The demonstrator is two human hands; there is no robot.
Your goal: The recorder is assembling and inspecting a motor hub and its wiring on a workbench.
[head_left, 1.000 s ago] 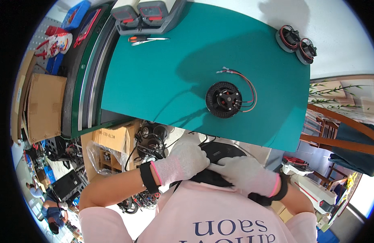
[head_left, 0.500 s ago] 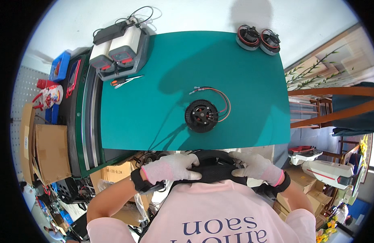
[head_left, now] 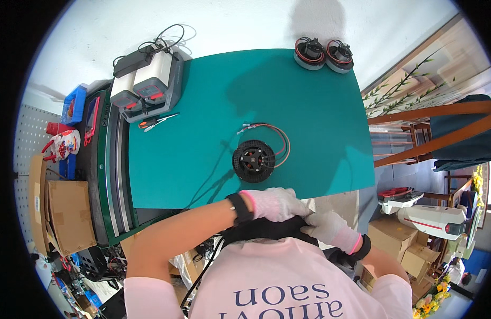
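Gloves cover both your hands, which meet at your chest on a black device (head_left: 264,229) lying just below the mat's near edge. Your left hand (head_left: 277,204) rests across its top with the fingers curled over it, pointing right; a black band wraps that wrist. Your right hand (head_left: 330,229) presses on the device's right end, fingertips touching those of the left hand. Both hands lie on the device, but you cannot tell from this view whether either one truly clamps it, since the fingers hide the grip. A black cable (head_left: 203,271) hangs down from the device's left side past your pink shirt (head_left: 288,282).

Just beyond your left hand, on the green mat (head_left: 203,138), lies a black round motor (head_left: 254,161), flat, with red and black wires (head_left: 274,139) looping off its right side and ending in small connectors toward the mat's middle. Farther left, near the mat's edge, lies a small orange-handled tool (head_left: 156,122). Beyond it a grey charger (head_left: 147,85) holds two battery packs, with a black adapter (head_left: 133,59) and cords behind it. At the mat's far right edge two more motors (head_left: 324,53) sit side by side, touching. Cardboard boxes (head_left: 70,215) stand on the floor at your left.
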